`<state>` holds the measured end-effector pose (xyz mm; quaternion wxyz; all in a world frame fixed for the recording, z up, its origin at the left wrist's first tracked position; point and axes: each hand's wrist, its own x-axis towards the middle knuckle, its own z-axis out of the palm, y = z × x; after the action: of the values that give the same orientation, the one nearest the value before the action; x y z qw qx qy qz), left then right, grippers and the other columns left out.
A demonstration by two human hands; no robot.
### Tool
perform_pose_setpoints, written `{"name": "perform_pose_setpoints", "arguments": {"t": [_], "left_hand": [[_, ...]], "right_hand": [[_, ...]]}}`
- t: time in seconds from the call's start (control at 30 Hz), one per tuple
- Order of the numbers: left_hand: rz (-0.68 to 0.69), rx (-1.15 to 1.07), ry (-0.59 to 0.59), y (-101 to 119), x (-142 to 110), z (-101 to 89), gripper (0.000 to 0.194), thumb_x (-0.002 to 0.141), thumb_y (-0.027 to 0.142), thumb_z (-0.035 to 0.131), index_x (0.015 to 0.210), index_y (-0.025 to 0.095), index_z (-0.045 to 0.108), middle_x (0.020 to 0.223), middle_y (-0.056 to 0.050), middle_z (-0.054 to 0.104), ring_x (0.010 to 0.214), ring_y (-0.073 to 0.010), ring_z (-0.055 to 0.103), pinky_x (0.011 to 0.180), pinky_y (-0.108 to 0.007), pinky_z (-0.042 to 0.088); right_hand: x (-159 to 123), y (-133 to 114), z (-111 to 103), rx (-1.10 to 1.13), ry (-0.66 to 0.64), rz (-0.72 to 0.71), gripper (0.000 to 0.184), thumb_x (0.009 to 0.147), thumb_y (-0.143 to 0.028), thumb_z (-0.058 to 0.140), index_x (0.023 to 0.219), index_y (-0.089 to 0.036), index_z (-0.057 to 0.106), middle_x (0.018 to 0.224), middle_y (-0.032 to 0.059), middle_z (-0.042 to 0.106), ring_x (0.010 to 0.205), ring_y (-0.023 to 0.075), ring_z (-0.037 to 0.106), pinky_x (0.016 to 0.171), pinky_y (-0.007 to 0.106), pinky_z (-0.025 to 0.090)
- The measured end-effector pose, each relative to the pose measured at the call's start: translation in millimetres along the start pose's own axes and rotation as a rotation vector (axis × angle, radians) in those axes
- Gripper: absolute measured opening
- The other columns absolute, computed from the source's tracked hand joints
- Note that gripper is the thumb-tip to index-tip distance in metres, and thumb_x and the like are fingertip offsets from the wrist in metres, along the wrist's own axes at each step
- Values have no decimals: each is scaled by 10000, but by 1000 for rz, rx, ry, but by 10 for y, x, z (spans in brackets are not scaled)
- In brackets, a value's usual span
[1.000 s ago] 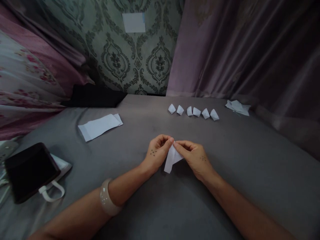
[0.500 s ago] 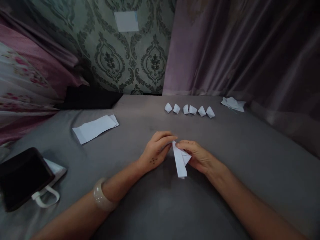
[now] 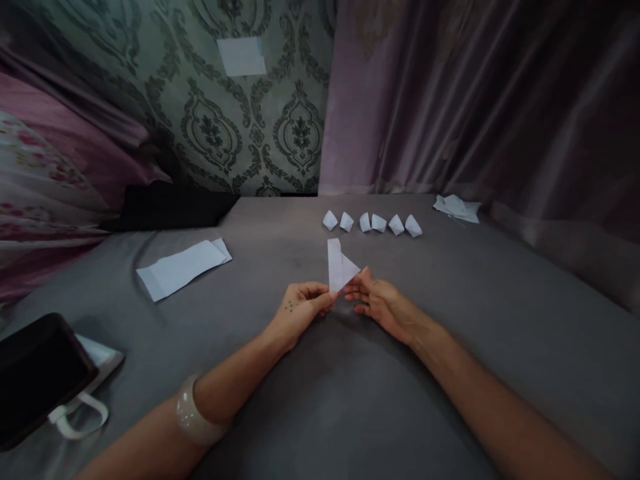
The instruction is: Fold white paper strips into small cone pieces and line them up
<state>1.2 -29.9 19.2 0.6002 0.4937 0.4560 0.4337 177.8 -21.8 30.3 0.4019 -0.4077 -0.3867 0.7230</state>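
Observation:
My left hand [image 3: 303, 308] pinches the lower end of a folded white paper strip [image 3: 336, 263] between thumb and fingers. The strip stands up and away from me, with a triangular flap on its right side. My right hand [image 3: 383, 303] is at that flap, fingers partly spread, with the thumb and fingertips at the flap's right corner. Whether it grips the corner or only touches it, I cannot tell. Beyond the strip stands a row of several small folded white paper pieces [image 3: 379, 223].
White paper strips [image 3: 183, 268] lie at the left. Crumpled paper pieces [image 3: 457, 208] sit at the far right. A black device with a white strap [image 3: 47, 380] is at the near left, and black cloth [image 3: 175, 205] lies at the back left on the grey cloth surface [image 3: 280, 233].
The folded strip has swung from pointing toward me to pointing away. My left hand now pinches its lower end. My right fingers have loosened and spread. The view has shifted slightly.

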Motion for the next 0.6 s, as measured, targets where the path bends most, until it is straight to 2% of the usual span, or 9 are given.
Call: {"name": "perform_pose_setpoints", "arguments": {"t": [0.07, 0.23, 0.33, 0.5, 0.6], "left_hand": [[-40, -20, -31, -6, -6, 8, 203, 674, 329, 718, 652, 129, 690, 595, -18, 606, 546, -92, 488, 563, -225, 369], [-81, 20, -92, -33, -33, 33, 203, 657, 329, 720, 655, 128, 691, 573, -2, 588, 535, -82, 462, 551, -222, 337], [-107, 67, -100, -29, -41, 46, 208, 648, 330, 725, 666, 126, 688, 576, 5, 580, 529, -79, 449, 540, -221, 319], [-144, 115, -115, -14, -57, 59, 203, 652, 320, 718, 673, 122, 681, 581, 5, 576, 519, -78, 434, 522, -217, 299], [-139, 130, -133, -20, -64, 65, 207, 649, 324, 718, 674, 121, 686, 587, 1, 585, 527, -84, 446, 527, -215, 314]], "right_hand": [[10, 98, 48, -69, -33, -60, 310, 677, -434, 763, 871, -198, 711, 891, 37, 687, 828, 149, 590, 716, 256, 424], [36, 257, 137, -17, 38, -74, 237, 624, -353, 805, 753, -166, 737, 731, 30, 690, 725, 146, 601, 761, 296, 425], [26, 208, 131, -9, 80, -71, 209, 617, -345, 806, 689, -165, 729, 691, 24, 688, 681, 142, 601, 723, 293, 427], [2, 73, 85, 0, 121, -54, 215, 611, -353, 810, 699, -176, 725, 696, 14, 694, 625, 126, 596, 653, 278, 431], [6, 30, 50, -25, 137, -93, 222, 616, -365, 806, 717, -182, 733, 692, 15, 697, 610, 123, 592, 643, 277, 440]]}}
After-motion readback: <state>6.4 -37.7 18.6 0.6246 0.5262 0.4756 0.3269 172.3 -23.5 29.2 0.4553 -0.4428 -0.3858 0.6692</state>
